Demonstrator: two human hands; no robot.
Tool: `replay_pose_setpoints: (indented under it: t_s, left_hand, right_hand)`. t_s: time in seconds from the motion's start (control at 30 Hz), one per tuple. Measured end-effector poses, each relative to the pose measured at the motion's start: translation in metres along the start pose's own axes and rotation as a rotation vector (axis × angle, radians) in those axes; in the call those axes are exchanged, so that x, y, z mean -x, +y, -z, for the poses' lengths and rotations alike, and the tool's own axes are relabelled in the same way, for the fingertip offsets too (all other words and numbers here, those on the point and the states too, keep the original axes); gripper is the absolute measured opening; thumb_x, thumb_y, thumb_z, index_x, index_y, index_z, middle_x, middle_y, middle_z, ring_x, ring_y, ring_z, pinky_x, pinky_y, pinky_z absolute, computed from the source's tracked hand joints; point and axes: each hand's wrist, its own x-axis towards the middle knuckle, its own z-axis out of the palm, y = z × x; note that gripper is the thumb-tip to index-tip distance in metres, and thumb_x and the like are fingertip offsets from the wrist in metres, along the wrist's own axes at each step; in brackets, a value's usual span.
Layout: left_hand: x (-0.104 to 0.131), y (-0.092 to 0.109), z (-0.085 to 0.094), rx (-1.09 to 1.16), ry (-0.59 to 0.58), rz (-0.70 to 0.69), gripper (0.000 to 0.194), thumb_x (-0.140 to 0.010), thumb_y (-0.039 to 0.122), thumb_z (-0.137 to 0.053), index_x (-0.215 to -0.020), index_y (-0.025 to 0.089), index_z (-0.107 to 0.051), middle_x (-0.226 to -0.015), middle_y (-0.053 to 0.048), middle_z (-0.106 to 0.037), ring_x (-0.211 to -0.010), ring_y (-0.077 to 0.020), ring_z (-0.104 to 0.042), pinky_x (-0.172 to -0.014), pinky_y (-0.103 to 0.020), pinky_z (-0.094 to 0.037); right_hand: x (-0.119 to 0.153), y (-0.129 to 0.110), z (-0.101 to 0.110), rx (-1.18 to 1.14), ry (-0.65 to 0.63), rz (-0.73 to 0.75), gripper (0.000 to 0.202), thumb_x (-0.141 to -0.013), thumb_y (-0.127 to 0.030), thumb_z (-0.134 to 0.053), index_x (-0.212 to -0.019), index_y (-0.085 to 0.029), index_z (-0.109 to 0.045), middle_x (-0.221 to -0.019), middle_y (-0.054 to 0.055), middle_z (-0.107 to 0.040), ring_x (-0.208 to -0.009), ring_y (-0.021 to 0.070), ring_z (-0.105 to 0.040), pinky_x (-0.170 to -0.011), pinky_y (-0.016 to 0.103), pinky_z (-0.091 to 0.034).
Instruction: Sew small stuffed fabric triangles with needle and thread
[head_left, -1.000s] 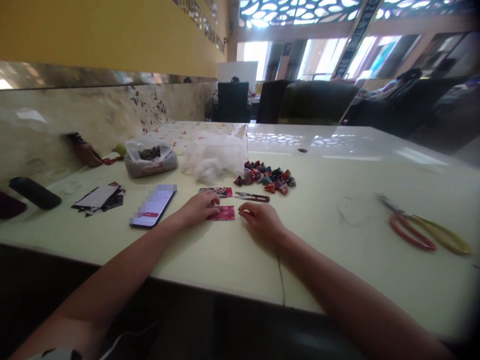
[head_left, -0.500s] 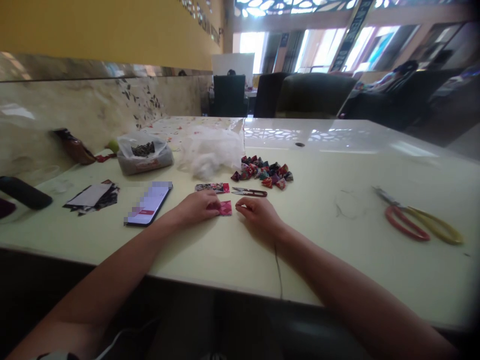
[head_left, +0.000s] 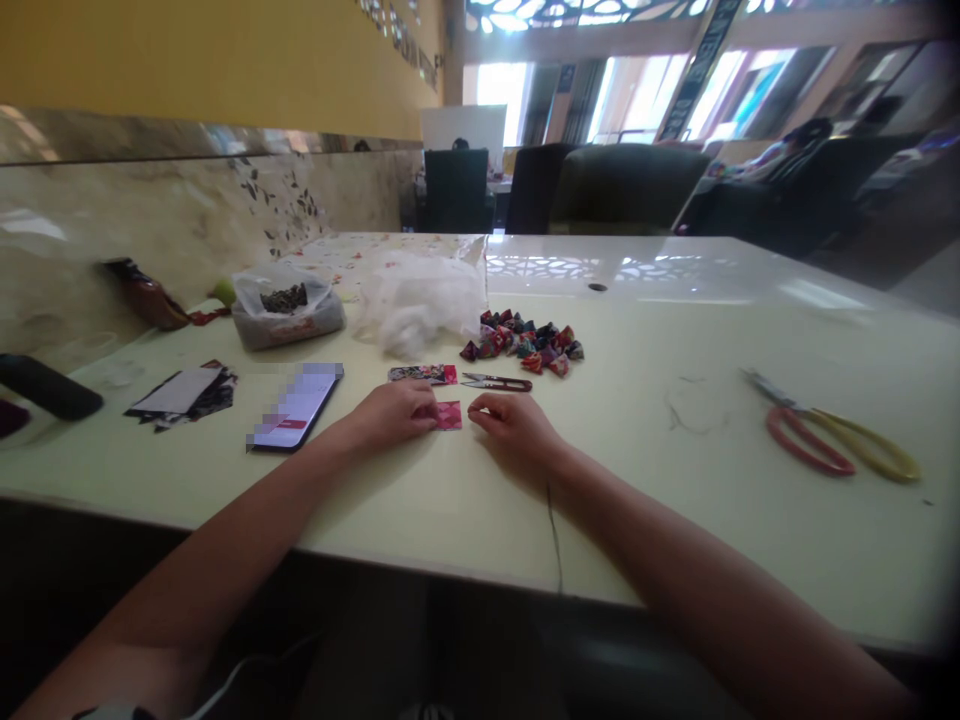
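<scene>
My left hand (head_left: 403, 410) is closed, its fingertips on the left edge of a small pink patterned fabric piece (head_left: 450, 415). Just right of the fabric, my right hand (head_left: 508, 422) is pinched together; whatever is between its fingertips is too small to make out. A dark thread (head_left: 554, 540) runs from under my right forearm over the table's front edge. Beyond my hands lie folded floral fabric strips (head_left: 422, 374) and a pair of thread snips (head_left: 496, 382), points facing left. Behind the snips sits a pile of small stuffed fabric pieces (head_left: 525, 342).
Left of my hands are a phone (head_left: 298, 405), dark fabric scraps with a pale card (head_left: 180, 391) and a plastic bag (head_left: 291, 318) of dark bits. White stuffing (head_left: 411, 320) lies behind. Large scissors (head_left: 814, 440) and loose thread (head_left: 690, 425) are on the right.
Both hands keep nearly the same pose, with the pink fabric still under my left fingertips. The whole view has shifted slightly.
</scene>
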Motion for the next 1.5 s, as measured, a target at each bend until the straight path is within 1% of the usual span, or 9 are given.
replay_pose_setpoints:
  t_s: [0.2, 0.7, 0.8, 0.9, 0.97, 1.1, 1.23, 1.33, 1.5]
  left_hand:
    - [0.000, 0.000, 0.001, -0.013, -0.030, 0.008, 0.010, -0.079, 0.027, -0.066, -0.081, 0.022, -0.073, -0.096, -0.003, -0.068, -0.083, -0.0170, -0.062, -0.073, -0.028, -0.046]
    - [-0.003, -0.004, -0.003, 0.110, 0.017, 0.020, 0.022, -0.087, 0.030, -0.057, -0.075, 0.019, -0.072, -0.088, -0.005, -0.067, -0.080, -0.0160, -0.061, -0.074, -0.028, -0.044]
    - [-0.003, -0.006, -0.002, 0.284, 0.157, 0.129, 0.018, -0.084, 0.032, -0.061, -0.077, 0.017, -0.070, -0.080, -0.003, -0.066, -0.074, -0.0149, -0.058, -0.070, -0.028, -0.042]
    - [-0.003, -0.006, 0.002, 0.666, 0.411, 0.272, 0.017, -0.081, 0.033, -0.065, -0.081, 0.016, -0.067, -0.075, 0.000, -0.064, -0.068, -0.0121, -0.054, -0.068, -0.027, -0.042]
    - [-0.003, -0.002, 0.004, 0.934, 0.489, 0.317, 0.018, -0.078, 0.033, -0.068, -0.082, 0.015, -0.066, -0.071, 0.001, -0.062, -0.064, -0.0103, -0.052, -0.066, -0.026, -0.042]
    - [-0.003, 0.013, 0.003, 1.224, 0.437, 0.377, 0.023, -0.072, 0.033, -0.074, -0.082, 0.013, -0.067, -0.066, 0.002, -0.060, -0.058, -0.0085, -0.051, -0.061, -0.024, -0.043]
    - [-0.004, 0.025, -0.004, 1.289, 0.352, 0.386, 0.027, -0.073, 0.036, -0.077, -0.086, 0.013, -0.069, -0.068, 0.001, -0.063, -0.056, -0.0077, -0.052, -0.061, -0.023, -0.045]
    - [-0.003, 0.027, -0.010, 1.278, 0.282, 0.381, 0.028, -0.072, 0.037, -0.078, -0.085, 0.014, -0.068, -0.072, 0.000, -0.066, -0.062, -0.0103, -0.058, -0.065, -0.025, -0.049]
    - [-0.002, 0.024, -0.015, 1.231, 0.237, 0.351, 0.025, -0.075, 0.037, -0.077, -0.084, 0.014, -0.070, -0.075, 0.000, -0.067, -0.064, -0.0104, -0.061, -0.069, -0.025, -0.051]
  right_hand:
    - [0.000, 0.000, 0.000, 0.005, -0.008, -0.008, 0.017, -0.089, -0.024, -0.058, -0.085, -0.020, -0.074, -0.082, 0.003, -0.073, -0.075, 0.0156, -0.062, -0.069, 0.026, -0.040]
    - [-0.004, 0.004, 0.003, -0.003, -0.048, 0.009, 0.016, -0.090, -0.024, -0.058, -0.086, -0.019, -0.073, -0.086, 0.004, -0.074, -0.079, 0.0163, -0.063, -0.072, 0.026, -0.041]
    - [-0.004, 0.004, 0.003, -0.031, -0.040, 0.011, 0.017, -0.090, -0.024, -0.058, -0.085, -0.019, -0.073, -0.086, 0.004, -0.074, -0.079, 0.0162, -0.063, -0.072, 0.026, -0.042]
    - [-0.005, 0.006, 0.002, -0.107, 0.005, 0.023, 0.017, -0.089, -0.025, -0.057, -0.084, -0.018, -0.072, -0.086, 0.005, -0.073, -0.078, 0.0160, -0.062, -0.073, 0.027, -0.042]
    - [-0.006, 0.007, 0.001, -0.213, 0.049, 0.015, 0.017, -0.087, -0.025, -0.057, -0.082, -0.017, -0.071, -0.080, 0.004, -0.071, -0.072, 0.0147, -0.059, -0.070, 0.026, -0.041]
    - [-0.004, 0.003, 0.000, -0.539, 0.075, -0.123, 0.024, -0.083, -0.037, -0.063, -0.089, -0.016, -0.071, -0.057, -0.004, -0.052, -0.050, 0.0090, -0.040, -0.053, 0.024, -0.032]
    - [0.001, -0.006, 0.000, -0.850, -0.054, -0.274, 0.041, -0.078, -0.048, -0.069, -0.104, -0.017, -0.070, -0.046, -0.011, -0.029, -0.040, 0.0058, -0.022, -0.042, 0.023, -0.019]
    - [0.004, -0.009, -0.001, -0.975, -0.100, -0.298, 0.040, -0.073, -0.049, -0.075, -0.097, -0.018, -0.069, -0.046, -0.012, -0.030, -0.039, 0.0051, -0.020, -0.039, 0.023, -0.015]
    - [0.003, -0.004, -0.004, -1.006, -0.063, -0.300, 0.031, -0.070, -0.045, -0.078, -0.076, -0.019, -0.063, -0.048, -0.010, -0.033, -0.040, 0.0044, -0.020, -0.038, 0.022, -0.016]
